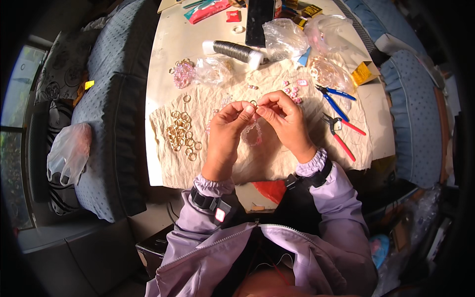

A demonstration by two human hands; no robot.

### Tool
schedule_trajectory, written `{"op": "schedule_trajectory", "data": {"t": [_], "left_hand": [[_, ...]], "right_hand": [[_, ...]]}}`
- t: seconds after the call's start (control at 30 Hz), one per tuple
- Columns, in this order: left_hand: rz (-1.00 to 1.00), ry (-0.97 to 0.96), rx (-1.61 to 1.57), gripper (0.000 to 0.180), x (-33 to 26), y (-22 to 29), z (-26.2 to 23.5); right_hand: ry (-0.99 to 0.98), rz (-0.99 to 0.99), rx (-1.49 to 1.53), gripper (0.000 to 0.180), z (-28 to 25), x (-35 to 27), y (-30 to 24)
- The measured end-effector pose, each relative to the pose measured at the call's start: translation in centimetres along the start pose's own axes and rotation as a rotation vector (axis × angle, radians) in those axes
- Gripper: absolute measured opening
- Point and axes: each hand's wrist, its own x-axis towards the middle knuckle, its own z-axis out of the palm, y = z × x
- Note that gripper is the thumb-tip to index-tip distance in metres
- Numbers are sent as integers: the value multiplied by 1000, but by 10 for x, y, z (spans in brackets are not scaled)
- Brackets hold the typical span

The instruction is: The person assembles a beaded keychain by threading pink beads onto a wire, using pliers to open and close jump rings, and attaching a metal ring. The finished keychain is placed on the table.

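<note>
Bead loop point(258, 140) beneath two pinching hands

It shows over the cloth point(269, 166), toward the near edge of the table point(168, 49); whether it hangs or lies is unclear. Left hand point(227, 126) and right hand point(287, 121) appear to pinch a small ring point(253, 102) between them. The step looks like fine work on that ring; the next move calls for steady, precise fingering. Gold-coloured rings point(180, 132) lie near the table's left edge.

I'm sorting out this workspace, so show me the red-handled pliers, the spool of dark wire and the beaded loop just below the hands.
Red-handled pliers point(353, 127): head view, on the upper handle.
Spool of dark wire point(232, 50): head view, middle of the winding.
Beaded loop point(254, 143): head view, its lower edge.
</note>
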Motion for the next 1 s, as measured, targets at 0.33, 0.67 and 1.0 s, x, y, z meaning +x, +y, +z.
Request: {"op": "schedule_trajectory", "data": {"t": [0.33,0.67,1.0], "left_hand": [[-158,-78,26,19,3,11,-8],[-237,-119,43,18,9,10,-14],[-178,23,-56,18,7,11,-6]], "right_hand": [[-22,-60,-19,9,-3,3,-4],[-40,-364,-398,8,-7,8,-12],[29,-86,-267,12,-3,2,-5]]}}
